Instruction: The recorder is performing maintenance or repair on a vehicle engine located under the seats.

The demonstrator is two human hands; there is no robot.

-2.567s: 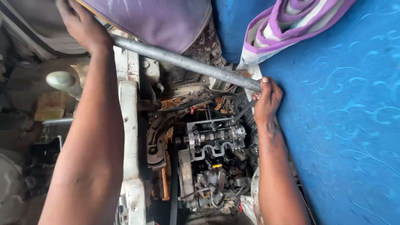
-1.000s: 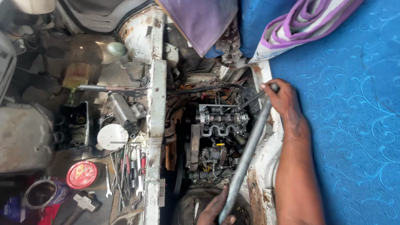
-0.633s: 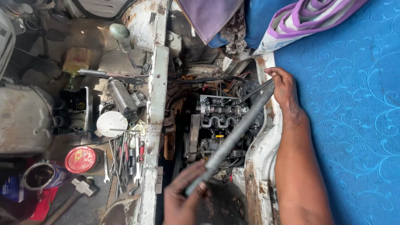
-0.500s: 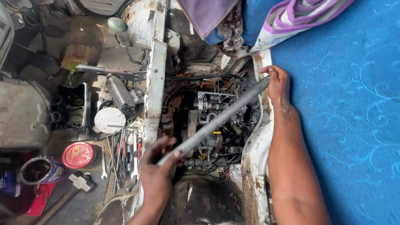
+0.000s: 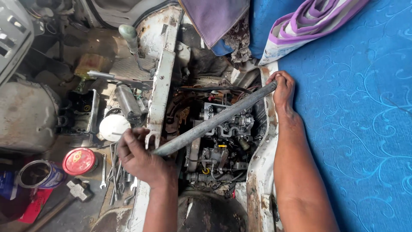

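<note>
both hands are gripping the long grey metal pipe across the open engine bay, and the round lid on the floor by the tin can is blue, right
Not quite: the round lid beside the open tin can is red, not blue, as the head view shows. The rest holds: the left hand and right hand each grip an end of the long grey metal pipe, which lies slantwise across the open engine bay.

Two bare forearms come into the picture from 6 o'clock. No sleeve, glove, watch or ring is visible on them. The left hand (image 5: 138,155) sits at about 8 o'clock from the middle of the picture and has dark, greasy marks on the fingers and knuckles. The right hand (image 5: 283,90), at about 2 o'clock, also looks smudged, with dirt along the wrist.
</note>
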